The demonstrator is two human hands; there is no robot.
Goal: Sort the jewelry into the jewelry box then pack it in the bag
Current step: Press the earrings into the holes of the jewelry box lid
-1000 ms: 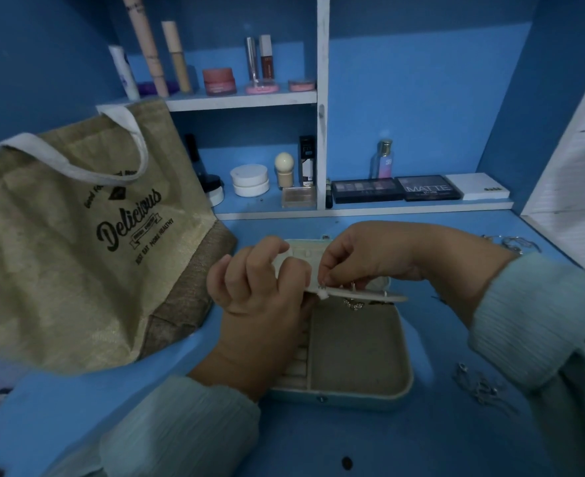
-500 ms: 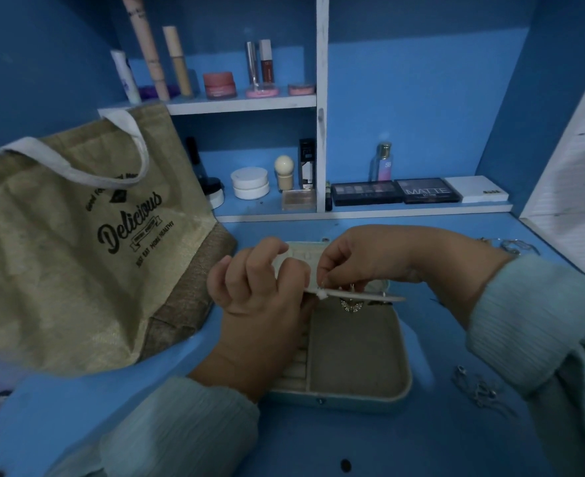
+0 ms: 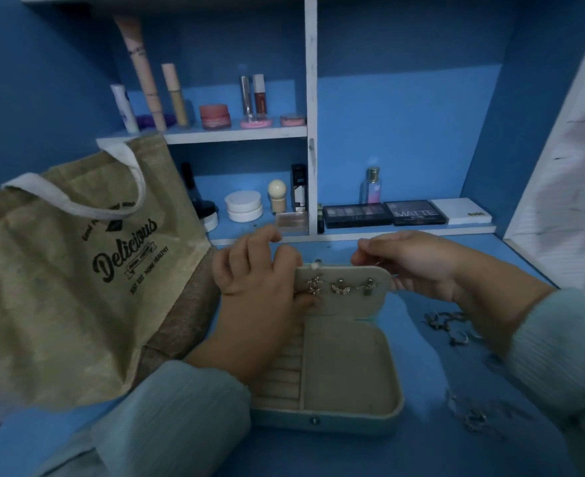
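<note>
Jewelry box (image 3: 346, 370) open on blue bench (image 3: 422, 449), beside bag (image 3: 71, 287); left hand (image 3: 260, 287) grips earring panel (image 3: 346, 290); right hand (image 3: 408, 263) curled behind panel, grip unclear; loose jewelry (image 3: 449, 325) right.

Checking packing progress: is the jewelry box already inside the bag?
No, the open jewelry box sits on the blue table, beside the bag.

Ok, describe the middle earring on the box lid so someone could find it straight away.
Start at the open jewelry box on the blue desk, then look at its raised lid panel between the two hands. Three earrings hang there in a row; the middle earring is crescent-shaped, between a star-like one and a small padlock-like one.
</note>
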